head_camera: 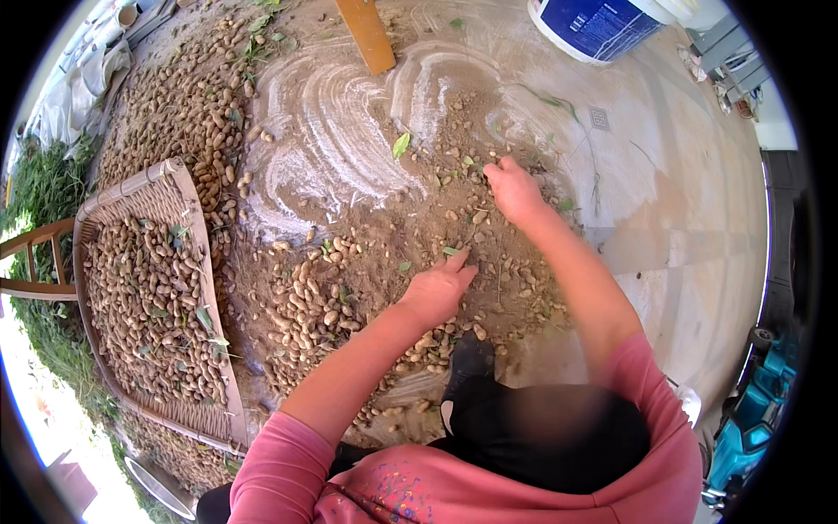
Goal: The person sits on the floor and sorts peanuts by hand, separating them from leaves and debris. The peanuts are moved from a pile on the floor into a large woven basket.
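My left hand (440,289) reaches down over the soil-covered floor, its fingertips beside a small green leaf (450,251) and scattered unshelled peanuts. Whether it pinches anything is hidden. Farther out and to the right, my right hand (514,190) is bent with thumb and forefinger close together over loose soil and clods; what may be between them cannot be made out. A pile of peanuts (302,304) lies on the soil left of my left hand. At the left, a woven wicker basket (177,190) holds many peanuts mixed with some leaves.
More peanuts (190,111) spread along the upper left floor. A wooden leg (370,36) stands at the top, with a blue and white bucket (592,29) to its right. Green plants (55,177) and a wooden chair (39,288) are at the left. My dark shoe (473,360) rests near the soil.
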A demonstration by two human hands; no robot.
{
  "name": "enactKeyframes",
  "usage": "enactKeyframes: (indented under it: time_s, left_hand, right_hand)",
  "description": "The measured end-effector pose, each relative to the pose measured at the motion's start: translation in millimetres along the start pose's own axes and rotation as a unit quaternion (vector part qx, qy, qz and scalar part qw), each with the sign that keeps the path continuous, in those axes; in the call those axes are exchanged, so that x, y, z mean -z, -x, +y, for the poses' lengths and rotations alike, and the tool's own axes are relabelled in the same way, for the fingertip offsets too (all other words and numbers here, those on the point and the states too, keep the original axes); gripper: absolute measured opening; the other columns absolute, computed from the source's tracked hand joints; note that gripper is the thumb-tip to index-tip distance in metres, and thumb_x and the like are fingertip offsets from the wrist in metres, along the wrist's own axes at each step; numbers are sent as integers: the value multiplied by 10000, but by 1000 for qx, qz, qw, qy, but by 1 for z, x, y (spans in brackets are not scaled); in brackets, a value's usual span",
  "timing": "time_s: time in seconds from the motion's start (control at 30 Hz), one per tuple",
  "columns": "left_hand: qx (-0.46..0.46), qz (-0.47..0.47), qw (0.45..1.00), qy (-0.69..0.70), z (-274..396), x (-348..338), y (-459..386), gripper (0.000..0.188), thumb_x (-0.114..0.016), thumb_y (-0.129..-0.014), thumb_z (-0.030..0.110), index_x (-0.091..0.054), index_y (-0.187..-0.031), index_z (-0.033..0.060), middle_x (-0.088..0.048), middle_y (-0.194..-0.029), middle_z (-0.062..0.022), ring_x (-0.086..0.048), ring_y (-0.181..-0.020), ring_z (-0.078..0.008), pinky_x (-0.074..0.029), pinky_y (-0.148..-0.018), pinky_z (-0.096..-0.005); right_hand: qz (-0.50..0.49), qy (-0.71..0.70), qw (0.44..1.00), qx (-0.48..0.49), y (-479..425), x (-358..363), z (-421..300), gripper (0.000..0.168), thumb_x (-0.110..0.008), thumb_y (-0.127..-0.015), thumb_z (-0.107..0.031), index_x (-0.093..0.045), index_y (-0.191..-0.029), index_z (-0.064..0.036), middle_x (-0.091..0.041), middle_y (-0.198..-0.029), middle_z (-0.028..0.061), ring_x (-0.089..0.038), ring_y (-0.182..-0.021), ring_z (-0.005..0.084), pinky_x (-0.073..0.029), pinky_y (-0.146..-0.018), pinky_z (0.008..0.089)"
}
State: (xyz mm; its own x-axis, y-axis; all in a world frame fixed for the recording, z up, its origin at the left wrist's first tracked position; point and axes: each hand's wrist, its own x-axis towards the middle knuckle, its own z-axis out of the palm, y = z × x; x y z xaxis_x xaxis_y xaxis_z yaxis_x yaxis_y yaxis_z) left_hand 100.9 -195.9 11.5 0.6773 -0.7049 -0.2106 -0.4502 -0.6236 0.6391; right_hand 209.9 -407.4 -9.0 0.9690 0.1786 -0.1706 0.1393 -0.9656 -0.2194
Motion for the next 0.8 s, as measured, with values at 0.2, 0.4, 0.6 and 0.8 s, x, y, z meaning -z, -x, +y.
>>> enactKeyframes:
  time_s: [0.2,0.4,0.6,0.8]
  left_hand:
    - [2,-78,988,-135,-17,-26,-19,318,-644,-726,78,-586,-1037,44,-505,-1180,-105,-524,-1089,-265,-538,-787,-352]
    - [41,9,996,-83,-26,-25,4,218,-652,-750,81,-605,-960,49,-560,-965,-87,-617,-789,-249,-548,-633,-344]
    - [276,130,491,816,-45,-4,25,227,-559,-924,196,-593,-1090,44,-624,-955,-91,-643,-773,-232,-558,-640,-382]
    - [297,174,283,895,-42,13,36,241,-539,-935,240,-614,-970,13,-631,-954,-145,-627,-898,-290,-571,-710,-367]
  right_hand:
    - [91,-140,985,37,33,14,20,140,-566,-780,-21,-560,-916,-51,-527,-927,167,-584,-843,357,-487,-711,429]
    - [-92,-31,989,112,47,-9,-19,162,-553,-763,-6,-547,-918,-53,-526,-938,157,-602,-811,352,-488,-682,436]
    - [-33,-94,993,60,61,4,-35,135,-555,-783,-20,-526,-908,-59,-515,-914,155,-608,-790,358,-495,-653,436]
    - [-123,-269,945,143,62,26,-111,374,-669,-838,-176,-580,-1191,-88,-549,-938,139,-597,-865,315,-493,-757,380]
